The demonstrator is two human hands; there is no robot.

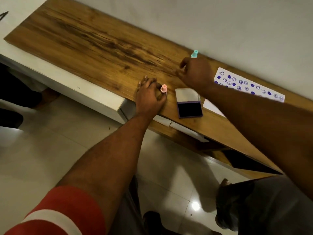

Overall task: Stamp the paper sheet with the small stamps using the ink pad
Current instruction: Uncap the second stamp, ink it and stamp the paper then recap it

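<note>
Well along, judging by the paper sheet [250, 85] on the counter [94, 46], already crowded with purple hearts and faces. Ink pad [189, 106] open beside it. Left hand [149, 97] gripping pink stamp [164, 88]; right hand [197, 72] near teal stamp [194, 53], grip unclear.

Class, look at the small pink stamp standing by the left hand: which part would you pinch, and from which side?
Pinch the narrow waist of the small pink stamp, just under its flared top. It stands upright on the wooden table, so come down from above. The left hand lies close beside it; whether they touch is unclear. A thumb-and-finger grip probably suits the slim handle.
</note>
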